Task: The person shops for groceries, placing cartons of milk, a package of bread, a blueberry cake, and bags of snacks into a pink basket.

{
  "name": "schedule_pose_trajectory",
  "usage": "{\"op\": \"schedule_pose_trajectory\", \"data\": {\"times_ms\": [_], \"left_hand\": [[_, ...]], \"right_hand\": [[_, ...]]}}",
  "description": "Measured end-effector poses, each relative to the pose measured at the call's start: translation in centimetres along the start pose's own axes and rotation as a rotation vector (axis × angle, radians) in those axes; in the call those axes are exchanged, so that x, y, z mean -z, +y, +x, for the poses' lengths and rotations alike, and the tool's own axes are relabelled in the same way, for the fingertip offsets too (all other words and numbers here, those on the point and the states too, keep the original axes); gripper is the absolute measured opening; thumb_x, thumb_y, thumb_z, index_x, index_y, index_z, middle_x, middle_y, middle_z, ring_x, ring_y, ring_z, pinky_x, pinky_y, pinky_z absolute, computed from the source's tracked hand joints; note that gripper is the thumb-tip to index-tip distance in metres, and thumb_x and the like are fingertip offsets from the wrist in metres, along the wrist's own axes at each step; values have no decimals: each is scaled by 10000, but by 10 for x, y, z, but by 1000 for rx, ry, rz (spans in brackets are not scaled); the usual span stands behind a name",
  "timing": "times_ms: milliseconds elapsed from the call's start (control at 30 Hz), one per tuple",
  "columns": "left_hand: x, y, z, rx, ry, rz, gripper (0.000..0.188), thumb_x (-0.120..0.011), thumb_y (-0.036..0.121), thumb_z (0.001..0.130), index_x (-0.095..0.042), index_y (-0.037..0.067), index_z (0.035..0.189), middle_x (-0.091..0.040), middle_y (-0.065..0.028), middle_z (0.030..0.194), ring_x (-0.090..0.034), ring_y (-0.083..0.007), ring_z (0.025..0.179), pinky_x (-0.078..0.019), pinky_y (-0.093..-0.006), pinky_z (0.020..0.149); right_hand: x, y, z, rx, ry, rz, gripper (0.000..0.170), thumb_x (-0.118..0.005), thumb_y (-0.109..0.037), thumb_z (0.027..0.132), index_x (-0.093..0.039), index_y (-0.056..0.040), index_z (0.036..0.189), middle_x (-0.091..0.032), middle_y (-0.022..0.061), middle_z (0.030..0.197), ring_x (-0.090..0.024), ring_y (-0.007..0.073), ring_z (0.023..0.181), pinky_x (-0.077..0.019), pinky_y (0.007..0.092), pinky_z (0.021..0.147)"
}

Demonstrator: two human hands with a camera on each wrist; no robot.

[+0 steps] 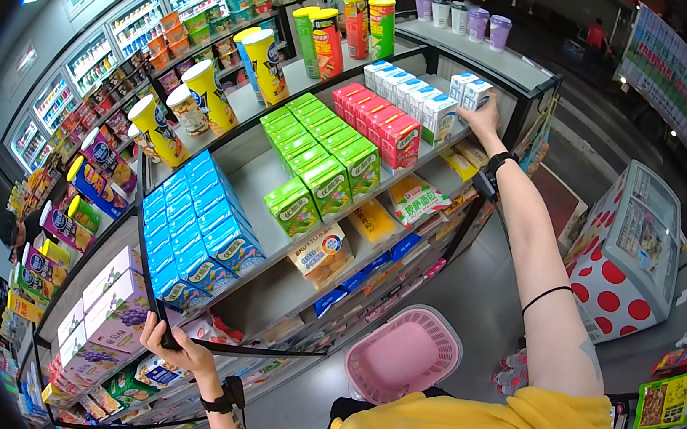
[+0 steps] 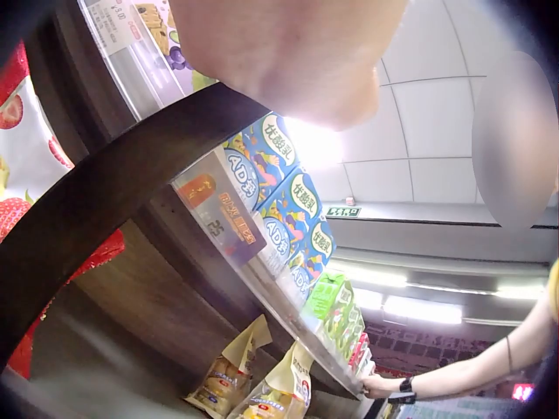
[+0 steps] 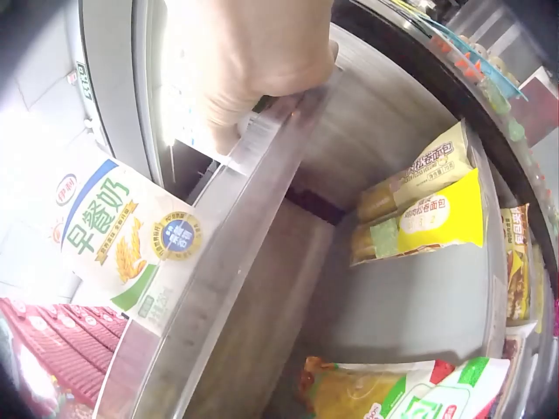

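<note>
My left hand [image 1: 180,348] grips the black frame [image 2: 131,161] at the shelf's near corner, beside blue drink cartons [image 1: 197,232]. At the far end of the shelf, my right hand [image 1: 481,120] has its thumb and fingers around the lower part of white milk cartons [image 1: 470,89], close to the shelf edge. In the right wrist view, its thumb is at the clear shelf lip [image 3: 253,144], and the fingertips are hidden. A white breakfast milk carton [image 3: 131,240] stands near this hand. Left of the pair is a row of white cartons [image 1: 408,95].
Red cartons [image 1: 377,125] and green cartons [image 1: 324,157] fill the shelf's middle. Bagged bread [image 1: 417,202] lies on the tier below. A pink basket [image 1: 404,353] sits on the floor, and a dotted freezer [image 1: 623,255] stands to the right. Tall snack cans [image 1: 326,43] line the top.
</note>
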State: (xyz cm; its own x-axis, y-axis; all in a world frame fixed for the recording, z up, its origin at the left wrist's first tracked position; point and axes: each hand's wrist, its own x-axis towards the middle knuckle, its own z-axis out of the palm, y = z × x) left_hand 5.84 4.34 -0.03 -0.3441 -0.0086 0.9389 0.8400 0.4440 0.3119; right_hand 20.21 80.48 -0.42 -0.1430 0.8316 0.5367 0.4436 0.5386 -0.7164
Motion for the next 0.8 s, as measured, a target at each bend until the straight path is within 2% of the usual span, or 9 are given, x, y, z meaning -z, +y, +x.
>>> {"op": "schedule_pose_trajectory", "data": {"times_ms": [233, 267, 500, 667, 767, 800], "left_hand": [[0, 0, 1, -5, 2, -2, 164, -505, 66, 954, -506, 14, 1109, -532, -181, 1226, -522, -327, 1172, -368, -489, 1065], [0, -1, 0, 3, 4, -5, 158, -503, 61, 951, -505, 10, 1100, -527, -181, 1222, -520, -330, 1181, -366, -494, 1072], [0, -1, 1, -6, 0, 4, 149, -493, 38, 942, -503, 0, 1086, -523, -181, 1214, -519, -339, 1197, -362, -501, 1087], [1, 2, 2, -7, -7, 19, 159, -496, 28, 937, -497, 2, 1093, -525, -178, 1220, -518, -340, 1199, -360, -503, 1090], [1, 2, 1, 1, -4, 9, 157, -500, 32, 940, -497, 3, 1093, -526, -179, 1220, -518, -342, 1198, -360, -502, 1089], [2, 2, 2, 2, -7, 15, 155, -502, 35, 942, -497, 2, 1093, -526, -181, 1221, -518, -342, 1199, -360, -501, 1089]], "right_hand": [[-4, 6, 4, -8, -43, 46, 929, -908, -389, 562, -432, -70, 1294, -658, 199, 1234, -616, 387, 1191, -430, 537, 1041], [-9, 9, 5, -3, -28, 28, 954, -906, -387, 572, -406, -84, 1325, -647, 196, 1257, -599, 390, 1214, -392, 596, 1055], [-5, 0, -6, -29, -14, 28, 1048, -921, -425, 569, -351, -114, 1392, -601, 192, 1332, -527, 395, 1301, -290, 711, 1062], [-3, -10, -10, -87, -18, 5, 979, -899, -407, 595, -379, -104, 1367, -603, 192, 1329, -526, 402, 1300, -283, 712, 1070], [0, -10, -10, -65, -32, 1, 963, -896, -400, 593, -390, -95, 1355, -617, 191, 1310, -541, 402, 1287, -310, 678, 1076], [6, -11, -12, -64, -97, 19, 1048, -896, -441, 615, -348, -64, 1425, -553, 243, 1351, -478, 422, 1324, -298, 620, 1109]]}}
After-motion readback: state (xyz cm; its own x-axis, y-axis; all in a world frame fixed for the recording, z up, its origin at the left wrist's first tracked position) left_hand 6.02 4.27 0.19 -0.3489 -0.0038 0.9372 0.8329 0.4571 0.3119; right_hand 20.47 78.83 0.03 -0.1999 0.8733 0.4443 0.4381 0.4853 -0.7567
